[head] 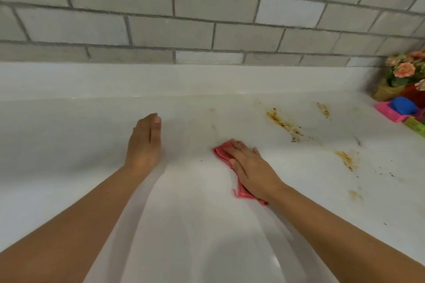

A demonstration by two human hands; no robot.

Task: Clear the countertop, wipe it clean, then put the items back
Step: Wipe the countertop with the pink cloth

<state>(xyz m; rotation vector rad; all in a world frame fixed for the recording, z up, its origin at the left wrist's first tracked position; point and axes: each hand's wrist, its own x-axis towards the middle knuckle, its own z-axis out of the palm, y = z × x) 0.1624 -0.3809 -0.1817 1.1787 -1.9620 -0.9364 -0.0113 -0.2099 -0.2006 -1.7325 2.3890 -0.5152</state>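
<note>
one limp, light pink cloth (220, 153) lies on the tabletop (69, 133) under the flat, straight-fingered right hand (250, 167), probably best pinned by the palm, with stains (284, 123) at its 2 o'clock and the left hand (143, 145), fingers straight, at 9 o'clock.

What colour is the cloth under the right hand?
Pink, a coral shade. The cloth lies flat beneath the right hand, clearest in the head view.

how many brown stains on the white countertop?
4 clear: long brown streak right of the pink cloth, small stain behind it, smudge nearer the front, pale patch nearest. Faint smear beyond the cloth, maybe fifth; cloth may hide more.
</note>
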